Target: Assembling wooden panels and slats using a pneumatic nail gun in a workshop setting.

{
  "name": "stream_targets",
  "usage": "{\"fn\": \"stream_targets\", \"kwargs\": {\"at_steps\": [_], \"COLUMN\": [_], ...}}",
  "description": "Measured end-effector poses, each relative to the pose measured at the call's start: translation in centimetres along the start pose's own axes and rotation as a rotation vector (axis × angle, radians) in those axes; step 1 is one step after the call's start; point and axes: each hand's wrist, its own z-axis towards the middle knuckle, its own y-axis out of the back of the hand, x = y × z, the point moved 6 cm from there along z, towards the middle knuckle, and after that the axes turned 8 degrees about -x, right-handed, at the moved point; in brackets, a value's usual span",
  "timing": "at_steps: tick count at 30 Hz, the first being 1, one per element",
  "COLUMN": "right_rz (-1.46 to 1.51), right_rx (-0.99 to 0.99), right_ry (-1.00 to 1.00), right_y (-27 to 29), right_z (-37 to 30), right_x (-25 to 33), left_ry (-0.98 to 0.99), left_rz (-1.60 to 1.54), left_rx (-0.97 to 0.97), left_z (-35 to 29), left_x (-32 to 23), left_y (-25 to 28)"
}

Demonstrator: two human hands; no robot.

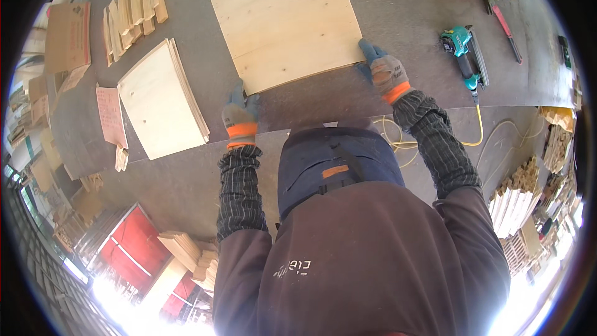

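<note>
A square plywood panel (289,25) with small knots lies on the dark workbench (311,99) in front of me. My left hand (240,111), in a grey-blue work glove with an orange cuff, grips its near left corner. At the near right corner my right hand (385,70), gloved the same way, holds the panel's edge. The fingers beneath the panel are hidden. To the right, a teal nail gun (461,53) rests on the bench, joined to a yellow air hose (479,126).
Left of the panel lie a stack of thin plywood sheets (163,99), a pink paper sheet (109,112) and wooden strips (138,0). A cardboard box (67,36) stands at the far left. A red-handled tool (505,25) lies beyond the nail gun. Wood bundles (516,202) stand at lower right.
</note>
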Motion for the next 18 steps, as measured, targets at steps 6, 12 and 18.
{"fn": "stream_targets", "kwargs": {"at_steps": [6,12,18], "right_rz": [-0.078,0.041,0.166], "right_rx": [0.187,0.135,0.063], "right_ry": [-0.056,-0.038,-0.194], "right_y": [-1.8,-2.5,0.1], "right_z": [-0.3,-0.2,0.8], "right_x": [-1.9,-2.5,-0.5], "left_ry": [0.013,0.043,0.031], "left_rz": [-0.091,-0.156,-0.167], "left_rx": [-0.047,-0.029,-0.068], "left_z": [0.3,0.5,1.0], "left_x": [-0.3,1.0,1.5], "left_y": [-0.3,-1.0,-2.0]}}
